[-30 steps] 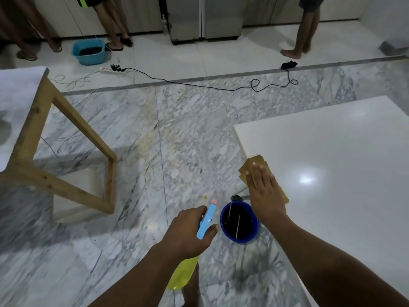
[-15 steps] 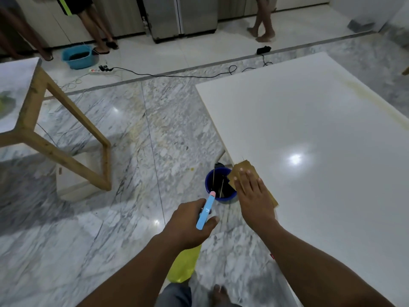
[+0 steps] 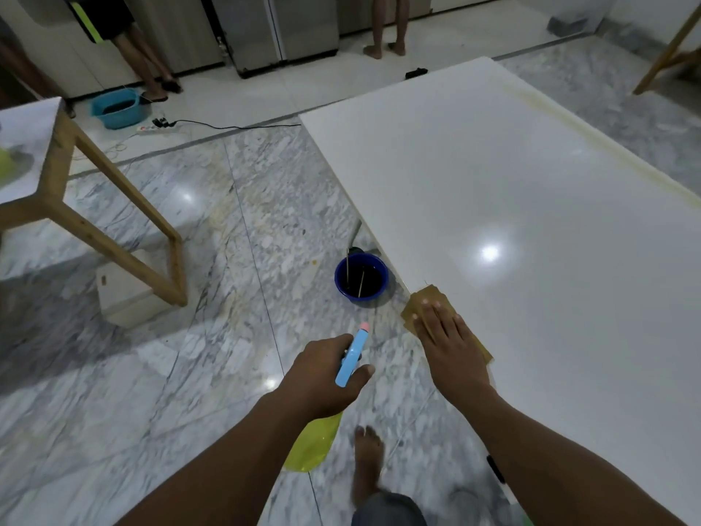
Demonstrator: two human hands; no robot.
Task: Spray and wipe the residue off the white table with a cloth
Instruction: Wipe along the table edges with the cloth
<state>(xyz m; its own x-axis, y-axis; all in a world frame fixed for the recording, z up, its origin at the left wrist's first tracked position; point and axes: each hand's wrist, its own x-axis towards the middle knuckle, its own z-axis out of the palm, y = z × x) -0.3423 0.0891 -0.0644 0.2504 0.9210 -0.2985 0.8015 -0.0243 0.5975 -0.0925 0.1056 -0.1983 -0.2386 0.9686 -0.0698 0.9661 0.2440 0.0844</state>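
The white table (image 3: 512,206) fills the right half of the view. A yellowish streak of residue (image 3: 561,119) runs along its far right edge. My right hand (image 3: 451,343) lies flat on a tan cloth (image 3: 419,303), pressing it on the table's near left edge. My left hand (image 3: 322,377) grips a spray bottle (image 3: 352,354) with a blue head, pink nozzle and yellow-green body, held over the floor left of the table.
A dark blue bucket (image 3: 361,279) with sticks in it stands on the marble floor against the table's left edge. A wooden-legged table (image 3: 95,206) is at left. A teal basin (image 3: 117,107), power strip (image 3: 157,127) and people's legs (image 3: 387,28) are at the back. My bare foot (image 3: 368,461) is below.
The view has swung right and up, showing much more of the white table. My right hand stays flat on the cloth at the table's edge. My left hand still holds the bottle.
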